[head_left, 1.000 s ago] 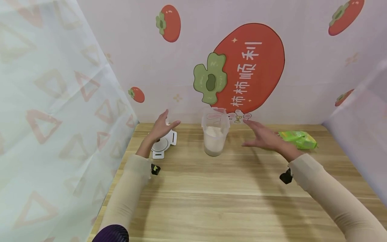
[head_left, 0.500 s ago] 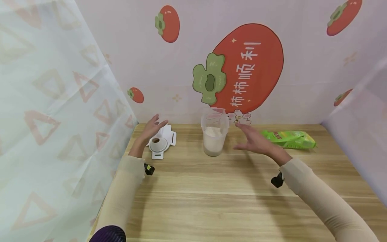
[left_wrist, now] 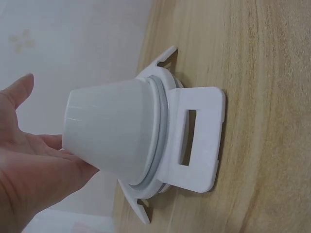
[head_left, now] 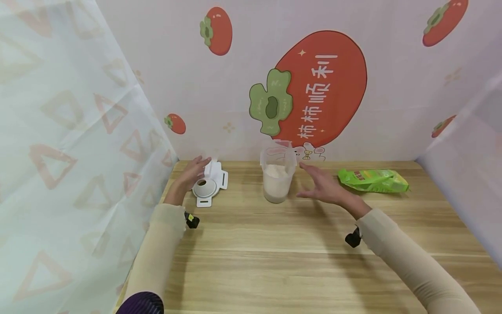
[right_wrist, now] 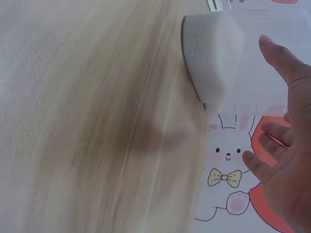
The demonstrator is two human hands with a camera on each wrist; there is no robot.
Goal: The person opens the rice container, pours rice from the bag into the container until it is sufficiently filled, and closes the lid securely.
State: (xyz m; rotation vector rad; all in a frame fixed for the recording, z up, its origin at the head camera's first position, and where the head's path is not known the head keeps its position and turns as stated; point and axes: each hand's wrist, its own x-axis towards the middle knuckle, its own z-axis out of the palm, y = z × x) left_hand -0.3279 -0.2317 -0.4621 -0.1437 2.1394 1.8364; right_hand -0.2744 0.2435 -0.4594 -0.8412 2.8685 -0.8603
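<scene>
A white plastic lid with flap tabs and a cone-shaped spout [head_left: 205,188] lies on the table at the left. My left hand [head_left: 189,175] is right behind the spout, its fingers extended. In the left wrist view that hand [left_wrist: 36,165] reaches beside the tapered white spout [left_wrist: 109,128]; whether it touches cannot be told. A clear plastic canister [head_left: 276,183], part filled with white grains or powder, stands upright near the back wall. To its right, my right hand [head_left: 321,185] holds thumb and fingers spread apart. The right wrist view shows a gap between this hand [right_wrist: 291,150] and the canister [right_wrist: 214,58].
A green plastic packet [head_left: 372,181] lies at the back right of the wooden table [head_left: 266,261]. A patterned wall sheet [head_left: 219,96] rises behind the table's rear edge, and more sheets stand at the left and right. A dark purple rounded object [head_left: 141,303] shows at the bottom left.
My left hand has moved left and down beside the lid, uncovering its spout. My right hand has moved left towards the canister, and the green packet shows in full.
</scene>
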